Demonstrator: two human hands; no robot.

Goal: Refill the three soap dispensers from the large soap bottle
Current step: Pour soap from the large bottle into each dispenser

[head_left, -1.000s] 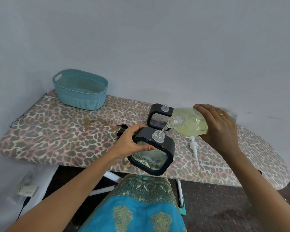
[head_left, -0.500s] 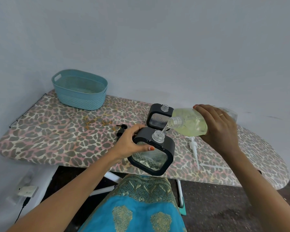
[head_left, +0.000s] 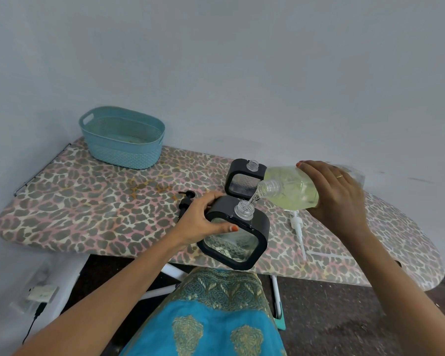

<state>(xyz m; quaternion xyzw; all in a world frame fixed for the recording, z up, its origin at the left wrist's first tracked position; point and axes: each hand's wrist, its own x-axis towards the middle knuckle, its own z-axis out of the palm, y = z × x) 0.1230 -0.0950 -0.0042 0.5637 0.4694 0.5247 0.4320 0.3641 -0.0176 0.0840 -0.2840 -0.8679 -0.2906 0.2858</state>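
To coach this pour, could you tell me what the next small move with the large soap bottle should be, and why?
Probably hold the large soap bottle at this tilt in the right hand and let it run. A thin stream lands inside the open neck of the near dispenser, which the left hand grips, and its window does not look full.

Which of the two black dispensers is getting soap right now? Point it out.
The near dispenser, tilted in the left hand; the large soap bottle pours into its neck. The far dispenser stands unheld behind it.
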